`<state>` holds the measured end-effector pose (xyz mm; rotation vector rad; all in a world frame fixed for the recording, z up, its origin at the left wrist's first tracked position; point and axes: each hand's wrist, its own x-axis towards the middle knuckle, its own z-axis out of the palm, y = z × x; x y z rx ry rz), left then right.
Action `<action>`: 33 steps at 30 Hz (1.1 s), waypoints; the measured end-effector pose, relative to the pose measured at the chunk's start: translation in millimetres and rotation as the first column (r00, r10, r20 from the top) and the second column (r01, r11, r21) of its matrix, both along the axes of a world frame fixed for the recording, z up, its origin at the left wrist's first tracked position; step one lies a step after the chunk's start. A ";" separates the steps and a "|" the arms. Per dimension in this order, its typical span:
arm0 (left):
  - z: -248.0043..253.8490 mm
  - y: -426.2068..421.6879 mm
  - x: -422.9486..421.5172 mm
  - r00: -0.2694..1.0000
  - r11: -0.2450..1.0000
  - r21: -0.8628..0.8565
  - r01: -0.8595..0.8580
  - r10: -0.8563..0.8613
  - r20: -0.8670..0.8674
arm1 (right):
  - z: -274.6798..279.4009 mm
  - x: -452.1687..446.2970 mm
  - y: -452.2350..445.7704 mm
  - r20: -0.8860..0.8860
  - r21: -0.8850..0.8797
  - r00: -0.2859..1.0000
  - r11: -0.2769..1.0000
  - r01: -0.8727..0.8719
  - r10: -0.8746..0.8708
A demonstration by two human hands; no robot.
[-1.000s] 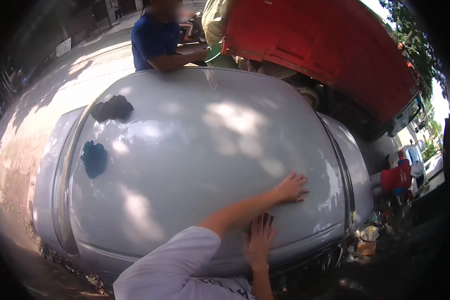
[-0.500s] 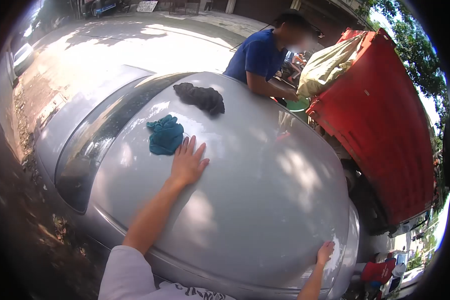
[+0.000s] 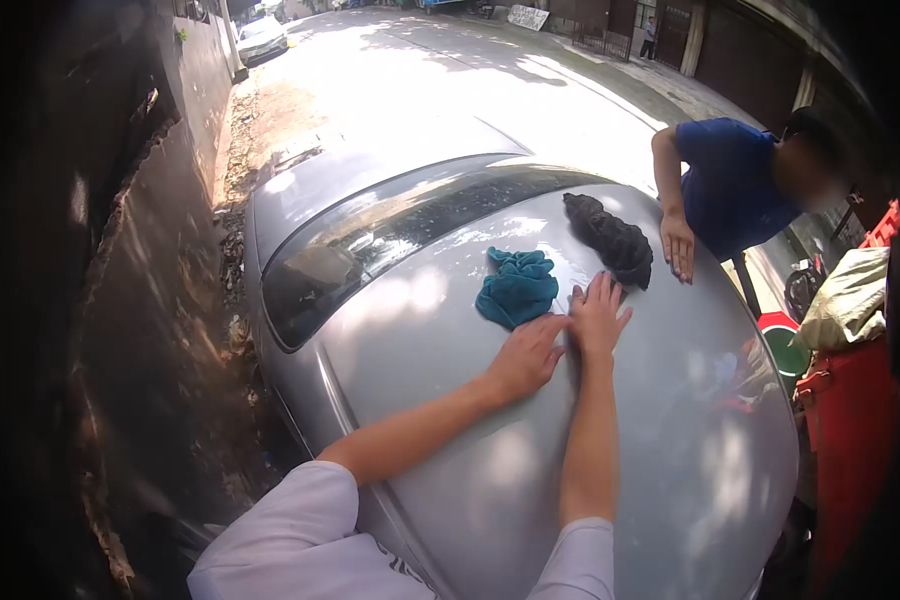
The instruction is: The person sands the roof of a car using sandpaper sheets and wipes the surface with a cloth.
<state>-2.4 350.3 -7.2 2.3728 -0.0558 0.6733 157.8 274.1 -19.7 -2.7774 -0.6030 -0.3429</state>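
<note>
A crumpled teal cloth (image 3: 517,288) lies on the silver car roof (image 3: 660,420). My left hand (image 3: 527,357) rests on the roof at the cloth's lower right edge, fingers extended; I cannot tell whether they touch the cloth. Beside it, my right hand (image 3: 598,318) is flat on the roof with fingers spread and nothing held. Its fingertips are close to a bunched black cloth (image 3: 610,240), which lies farther across the roof.
A person in a blue shirt (image 3: 727,180) stands across the car, one hand (image 3: 678,246) on the roof. At right are a green bucket (image 3: 788,355), a red container (image 3: 850,460) and a pale sack (image 3: 850,300). A wall (image 3: 150,290) runs along the left.
My view has swung left. My right hand has come from the roof's far right edge to beside my left hand. The other person's hand has moved onto the roof near the black cloth.
</note>
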 end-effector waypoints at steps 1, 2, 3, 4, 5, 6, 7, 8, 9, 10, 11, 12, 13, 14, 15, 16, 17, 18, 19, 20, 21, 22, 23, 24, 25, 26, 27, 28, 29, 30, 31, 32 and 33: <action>-5.1 -12.3 3.8 0.999 1.000 -0.002 0.014 -0.014 0.039 | -9.4 7.7 -22.2 0.008 0.020 1.000 1.000 -0.014 0.014; -12.0 -23.9 11.7 0.999 0.996 0.083 -0.011 0.008 0.037 | -2.0 14.4 -51.2 -0.034 -0.029 0.999 0.999 0.041 -0.042; -18.2 -30.8 20.8 1.000 0.997 0.079 -0.019 0.017 0.019 | -11.4 39.0 -90.5 -0.042 -0.020 0.986 0.986 0.163 -0.163; -21.9 -35.3 14.1 0.999 0.990 0.137 -0.033 0.029 0.034 | -14.0 49.4 -142.9 -0.081 -0.040 0.960 0.963 0.266 -0.269; -26.1 -36.2 15.5 0.998 0.980 0.192 -0.047 0.038 0.050 | -25.1 67.0 -199.7 -0.133 -0.042 0.913 0.922 0.384 -0.386; -30.7 -35.7 21.5 0.998 0.979 0.197 -0.050 0.043 0.039 | -54.5 91.0 -272.6 -0.129 -0.068 0.873 0.883 0.465 -0.470; -28.8 -36.5 23.5 0.997 0.980 0.190 -0.056 0.046 0.058 | -81.6 100.1 -353.3 -0.138 -0.083 0.810 0.821 0.564 -0.570; -24.5 -36.2 23.9 0.999 0.984 0.174 -0.051 0.049 0.013 | -112.9 84.0 -438.3 -0.063 -0.129 0.749 0.750 0.649 -0.659; -21.7 -35.4 27.8 0.998 0.986 0.160 -0.043 0.049 -0.037 | -130.9 48.0 -517.2 -0.051 -0.143 0.724 0.722 0.677 -0.688; -22.9 -35.3 31.5 0.999 0.986 0.162 -0.041 0.046 -0.028 | -171.4 29.0 -624.2 0.006 -0.339 0.791 0.743 0.577 -0.612; -25.8 -35.5 33.3 0.997 0.975 0.215 -0.056 0.068 -0.048 | -158.8 -36.1 -654.5 -0.108 -0.023 0.633 0.639 0.769 -0.766; -26.5 -39.0 31.6 0.994 0.962 0.265 -0.067 0.086 -0.061 | -158.6 -96.5 -695.0 -0.127 0.040 0.523 0.523 0.852 -0.843; -27.2 -45.1 30.5 0.996 0.963 0.261 -0.060 0.074 -0.045 | -160.8 -153.8 -731.6 -0.133 0.043 0.427 0.425 0.904 -0.894; -31.0 -52.7 30.2 0.985 0.929 0.341 -0.145 0.170 -0.042 | -167.7 -217.3 -758.8 -0.146 0.043 0.334 0.332 0.942 -0.931; -31.5 -66.4 24.7 0.968 0.883 0.422 -0.207 0.247 -0.041 | -174.7 -280.6 -769.6 -0.159 0.032 0.252 0.250 0.968 -0.954; -32.6 -89.3 22.4 0.980 0.895 0.420 -0.152 0.191 -0.052 | -187.5 -340.1 -772.1 -0.179 0.022 0.194 0.193 0.981 -0.965; -30.5 -124.0 21.4 0.994 0.906 0.423 0.012 0.037 -0.107 | -200.6 -390.9 -763.9 -0.195 0.020 0.162 0.161 0.987 -0.967; -36.3 -161.1 21.2 0.979 0.893 0.412 0.184 -0.127 -0.163 | -210.2 -427.0 -739.8 -0.205 0.031 0.162 0.159 0.987 -0.965; -44.4 -212.3 12.8 0.958 0.883 0.377 0.278 -0.227 -0.175 | -219.6 -463.5 -718.3 -0.206 0.042 0.190 0.186 0.982 -0.960; -53.7 -267.0 1.6 0.893 0.807 0.385 0.448 -0.383 -0.238 | -154.2 -470.8 -625.9 -0.203 -0.145 0.184 0.215 0.966 -0.962; -60.5 -320.8 -12.1 0.802 0.696 0.397 0.598 -0.525 -0.286 | -139.2 -481.5 -562.0 -0.191 -0.087 0.281 0.301 0.950 -0.941; -77.0 -374.5 -31.6 0.722 0.611 0.390 0.689 -0.626 -0.295 | -114.5 -482.4 -502.5 -0.264 -0.059 0.334 0.361 0.931 -0.905; -89.1 -422.4 -59.6 0.637 0.512 0.399 0.760 -0.709 -0.303 | -107.1 -485.7 -448.0 -0.186 -0.067 0.435 0.453 0.889 -0.881; -96.2 -459.8 -87.7 0.553 0.409 0.419 0.810 -0.771 -0.315 | -84.9 -485.1 -392.7 -0.226 -0.027 0.520 0.539 0.842 -0.824; -104.1 -482.4 -109.9 0.506 0.355 0.436 0.827 -0.808 -0.302 | -88.3 -483.6 -350.2 -0.217 0.009 0.634 0.648 0.762 -0.742; -111.7 -497.1 -131.9 0.306 0.135 0.416 0.899 -0.874 -0.377 | -70.7 -477.4 -308.4 -0.299 0.029 0.703 0.730 0.683 -0.645; -116.4 -505.8 -143.7 0.105 -0.084 0.381 0.921 -0.887 -0.449 | -79.7 -476.6 -279.4 -0.292 0.005 0.789 0.824 0.566 -0.540; -123.0 -505.4 -140.2 0.073 -0.124 0.390 0.913 -0.888 -0.453 | -86.2 -473.9 -259.5 -0.289 -0.022 0.862 0.903 0.429 -0.417; -130.8 -500.0 -132.5 0.101 -0.074 0.389 0.918 -0.907 -0.409 | -88.2 -472.3 -259.6 -0.292 -0.014 0.843 0.883 0.468 -0.452; -136.7 -492.5 -122.3 0.133 -0.021 0.387 0.922 -0.921 -0.367 | -86.3 -468.6 -272.1 -0.263 0.017 0.841 0.870 0.493 -0.472; -136.0 -480.1 -105.3 0.257 0.106 0.411 0.905 -0.907 -0.333 | -87.3 -467.1 -292.3 -0.225 0.048 0.844 0.859 0.509 -0.487; -130.6 -463.0 -82.5 0.383 0.238 0.428 0.872 -0.876 -0.293 | -100.2 -472.0 -329.4 -0.203 0.127 0.762 0.755 0.644 -0.615; -124.6 -442.0 -52.3 0.496 0.358 0.440 0.824 -0.831 -0.253 | -117.9 -481.0 -372.0 -0.169 0.097 0.640 0.634 0.767 -0.749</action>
